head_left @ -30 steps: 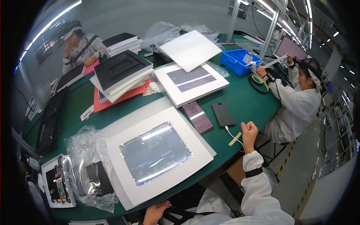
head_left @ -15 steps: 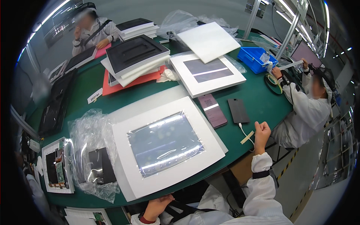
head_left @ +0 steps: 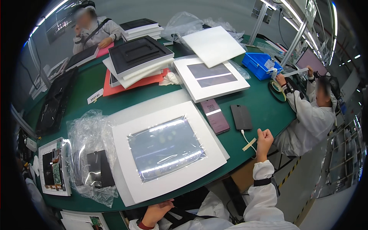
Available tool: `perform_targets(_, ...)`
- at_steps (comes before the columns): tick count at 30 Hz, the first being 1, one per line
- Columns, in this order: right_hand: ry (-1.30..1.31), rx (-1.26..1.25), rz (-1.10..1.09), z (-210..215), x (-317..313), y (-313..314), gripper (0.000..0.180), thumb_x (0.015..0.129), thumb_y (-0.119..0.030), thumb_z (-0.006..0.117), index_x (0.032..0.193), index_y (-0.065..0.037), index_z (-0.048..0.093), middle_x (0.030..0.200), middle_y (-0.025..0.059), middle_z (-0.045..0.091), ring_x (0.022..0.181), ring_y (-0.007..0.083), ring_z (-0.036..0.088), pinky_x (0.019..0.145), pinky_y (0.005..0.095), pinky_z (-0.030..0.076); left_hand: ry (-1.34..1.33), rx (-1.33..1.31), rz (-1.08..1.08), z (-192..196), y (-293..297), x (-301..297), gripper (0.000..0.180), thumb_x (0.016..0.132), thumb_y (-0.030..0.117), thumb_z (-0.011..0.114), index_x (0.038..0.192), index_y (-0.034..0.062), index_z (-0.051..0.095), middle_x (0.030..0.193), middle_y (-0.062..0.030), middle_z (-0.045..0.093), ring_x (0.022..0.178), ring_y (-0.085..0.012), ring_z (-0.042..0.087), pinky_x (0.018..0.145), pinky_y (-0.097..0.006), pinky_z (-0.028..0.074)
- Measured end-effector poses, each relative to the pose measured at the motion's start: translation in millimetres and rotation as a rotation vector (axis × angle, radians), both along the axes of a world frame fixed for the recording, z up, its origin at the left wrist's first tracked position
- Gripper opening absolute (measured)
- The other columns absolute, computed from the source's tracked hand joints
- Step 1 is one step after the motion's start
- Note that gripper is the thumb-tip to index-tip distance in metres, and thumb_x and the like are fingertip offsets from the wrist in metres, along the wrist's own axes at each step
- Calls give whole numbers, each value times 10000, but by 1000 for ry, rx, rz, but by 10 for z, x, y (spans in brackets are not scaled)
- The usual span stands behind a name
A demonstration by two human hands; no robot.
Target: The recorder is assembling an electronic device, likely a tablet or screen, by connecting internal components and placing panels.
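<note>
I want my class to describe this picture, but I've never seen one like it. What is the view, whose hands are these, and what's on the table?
There is no robot: a fisheye camera on a person's head looks down, so edges bend. The bare left hand rests low by the table's near edge; the right hand is curled beside a white cable. Neither visibly holds anything. On the green table lie a white frame around a film-covered panel, a purplish phone-shaped slab, clear plastic wrap and a blue bin.
</note>
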State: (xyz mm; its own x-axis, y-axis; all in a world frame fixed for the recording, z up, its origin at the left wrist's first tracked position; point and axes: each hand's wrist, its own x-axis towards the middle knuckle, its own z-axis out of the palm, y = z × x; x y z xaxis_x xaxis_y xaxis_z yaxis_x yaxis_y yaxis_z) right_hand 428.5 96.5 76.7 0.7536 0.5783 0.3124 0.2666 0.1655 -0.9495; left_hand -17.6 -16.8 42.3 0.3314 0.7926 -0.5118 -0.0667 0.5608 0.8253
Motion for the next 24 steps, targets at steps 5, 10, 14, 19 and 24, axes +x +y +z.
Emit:
perform_targets(5,-19,4,-6,32,14,-9,427,838,-22,618,628,-128,262,598,-78,244,550,34,212,491,223,190,-20,-51,27,28,18,13,318,789,-45,630,1094,-46,542,1021,-128,612,891,-181,624,801,-285,532)
perform_targets(10,-3,3,19,-45,-44,46,427,841,-21,618,630,-129,262,599,-78,243,557,37,217,493,231,191,14,-72,64,-12,-32,-45,319,795,-22,656,1096,-33,550,1033,-122,611,928,-179,619,812,-290,533)
perform_targets(14,-106,21,1,-132,149,15,423,859,-28,607,635,-131,263,609,-79,241,557,26,221,484,222,185,53,-32,28,34,2,9,336,775,5,708,1076,-15,559,1010,-87,601,874,-143,592,790,-261,517)
perform_targets(19,-64,32,33,-130,224,-13,422,890,-54,594,642,-143,265,596,-87,255,506,14,211,439,215,160,44,-22,-30,-113,-25,13,339,764,-3,721,1064,-10,562,987,-65,585,847,-118,556,801,-246,510)
perform_targets(24,-54,21,42,-188,217,12,408,901,-72,586,652,-148,272,587,-87,261,485,6,202,420,208,149,33,50,-88,-91,-11,-19,328,789,-54,650,1100,-19,551,1011,-78,583,875,-126,563,823,-266,512)
